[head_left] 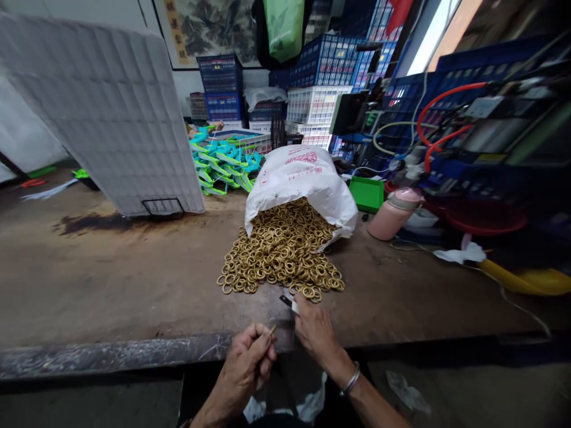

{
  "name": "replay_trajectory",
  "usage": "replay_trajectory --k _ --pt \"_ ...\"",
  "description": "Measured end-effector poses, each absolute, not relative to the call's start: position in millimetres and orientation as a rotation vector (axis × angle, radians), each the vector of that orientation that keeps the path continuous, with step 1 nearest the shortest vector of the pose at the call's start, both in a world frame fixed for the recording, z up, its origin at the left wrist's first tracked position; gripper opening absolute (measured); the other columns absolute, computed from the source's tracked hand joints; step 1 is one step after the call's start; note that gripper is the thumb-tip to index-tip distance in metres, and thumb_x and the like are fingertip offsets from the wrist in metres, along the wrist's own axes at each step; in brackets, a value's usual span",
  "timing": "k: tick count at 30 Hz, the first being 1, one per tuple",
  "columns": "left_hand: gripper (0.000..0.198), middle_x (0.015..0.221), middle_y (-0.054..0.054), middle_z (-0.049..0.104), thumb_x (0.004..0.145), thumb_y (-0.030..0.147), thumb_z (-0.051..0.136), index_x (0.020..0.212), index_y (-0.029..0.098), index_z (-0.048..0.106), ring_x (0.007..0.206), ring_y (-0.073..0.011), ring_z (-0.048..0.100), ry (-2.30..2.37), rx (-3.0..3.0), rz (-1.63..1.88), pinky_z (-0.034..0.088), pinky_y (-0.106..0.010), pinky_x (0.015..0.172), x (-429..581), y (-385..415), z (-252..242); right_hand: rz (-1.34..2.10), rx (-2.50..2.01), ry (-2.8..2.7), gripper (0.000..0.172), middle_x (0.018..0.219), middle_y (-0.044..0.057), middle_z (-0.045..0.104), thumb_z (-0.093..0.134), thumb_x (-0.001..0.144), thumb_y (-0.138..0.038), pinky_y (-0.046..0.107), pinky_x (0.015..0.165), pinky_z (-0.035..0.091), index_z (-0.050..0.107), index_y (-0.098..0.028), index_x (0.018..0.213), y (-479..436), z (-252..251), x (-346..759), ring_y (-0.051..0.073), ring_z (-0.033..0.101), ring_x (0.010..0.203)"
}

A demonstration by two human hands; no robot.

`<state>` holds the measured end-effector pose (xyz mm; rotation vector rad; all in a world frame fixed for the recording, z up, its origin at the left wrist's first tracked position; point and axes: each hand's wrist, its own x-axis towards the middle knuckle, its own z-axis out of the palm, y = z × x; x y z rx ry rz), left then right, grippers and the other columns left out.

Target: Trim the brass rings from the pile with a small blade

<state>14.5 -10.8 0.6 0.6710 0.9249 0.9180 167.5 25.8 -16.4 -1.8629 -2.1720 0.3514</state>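
Observation:
A gold-coloured ring point(273, 329) is pinched between the thumb and fingers of my left hand point(250, 359), just over the table's front edge. My right hand point(314, 327) is closed round a small knife point(288, 302) whose dark blade points up and to the left. Both hands are close together but apart. Beyond them, a heap of gold-coloured rings point(281, 255) spills from the mouth of a white woven sack point(303, 178) lying on its side. The nearest loose rings lie just past my right fingertips.
A white slatted panel point(134, 119) stands upright on the wooden table point(134, 279) at left. Green and turquoise plastic pieces point(227, 163) are heaped behind. Right of the sack are a green tray point(366, 194), a pink bottle point(395, 214) and a red basin point(486, 217).

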Motion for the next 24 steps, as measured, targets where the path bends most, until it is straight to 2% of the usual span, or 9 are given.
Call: replay_trajectory --k 4,8,11,14,16,18,20,24 --pt "0.025 0.068 -0.002 0.057 0.073 0.038 0.058 0.075 0.014 0.052 0.041 -0.0035 0.039 0.841 0.555 0.939 0.024 -0.015 0.033 15 -14 0 0.229 -1.956 -1.974 0.021 0.071 0.004 0.063 0.037 0.076 -0.008 0.024 0.052 0.024 0.05 -0.018 0.09 37 -10 192 0.014 0.056 0.06" --pt "0.023 0.077 -0.009 0.061 0.073 0.034 0.058 0.072 0.011 0.055 0.052 -0.0085 0.051 0.818 0.471 0.98 0.032 -0.016 0.036 16 -10 -4 0.143 -2.07 -1.893 0.018 0.082 0.005 0.064 0.043 0.079 -0.018 0.023 0.051 0.024 0.048 -0.018 0.096 43 -14 206 0.014 0.056 0.061" --pt "0.015 0.072 -0.007 0.061 0.072 0.027 0.058 0.076 0.013 0.055 0.054 -0.0109 0.053 0.773 0.407 0.98 0.032 -0.016 0.036 14 -7 -6 0.105 -2.12 -1.895 0.019 0.085 0.004 0.063 0.046 0.078 -0.018 0.023 0.051 0.024 0.048 -0.02 0.097 46 -20 208 0.013 0.057 0.062" --pt "0.014 0.068 -0.004 0.059 0.072 0.025 0.057 0.082 0.015 0.056 0.053 -0.0108 0.053 0.733 0.309 0.955 0.031 -0.016 0.037 11 -4 -9 0.092 -2.105 -1.888 0.012 0.082 0.002 0.062 0.045 0.079 -0.02 0.023 0.05 0.023 0.048 -0.02 0.09 49 -23 208 0.013 0.056 0.06" --pt "0.015 0.066 -0.003 0.057 0.074 0.029 0.056 0.073 0.014 0.056 0.053 -0.01 0.052 0.706 0.236 0.937 0.032 -0.016 0.038 10 -2 -11 0.097 -2.074 -1.878 0.008 0.078 0.002 0.062 0.043 0.08 -0.021 0.023 0.05 0.023 0.047 -0.02 0.087 49 -25 209 0.013 0.055 0.059" --pt "0.025 0.067 -0.003 0.056 0.074 0.032 0.056 0.06 0.013 0.051 0.055 -0.0098 0.053 0.683 0.18 0.926 0.033 -0.017 0.04 9 -2 -12 0.107 -2.031 -1.864 0.008 0.077 0.002 0.06 0.04 0.08 -0.02 0.023 0.05 0.023 0.046 -0.019 0.085 49 -26 210 0.013 0.054 0.059" --pt "0.028 0.067 -0.003 0.055 0.073 0.032 0.058 0.056 0.013 0.048 0.057 -0.01 0.053 0.696 0.187 0.948 0.034 -0.017 0.042 10 -1 -12 0.145 -1.97 -1.844 0.01 0.077 0.003 0.059 0.037 0.08 -0.019 0.023 0.051 0.025 0.046 -0.019 0.083 48 -26 209 0.014 0.053 0.061" --pt "0.021 0.061 0.001 0.053 0.07 0.034 0.061 0.069 0.015 0.052 0.047 -0.0074 0.046 0.843 0.439 1.017 0.028 -0.016 0.037 15 1 -11 0.451 -1.782 -1.785 0.012 0.067 0.001 0.055 0.037 0.078 -0.025 0.023 0.055 0.031 0.048 -0.02 0.078 47 -21 195 0.014 0.05 0.06"
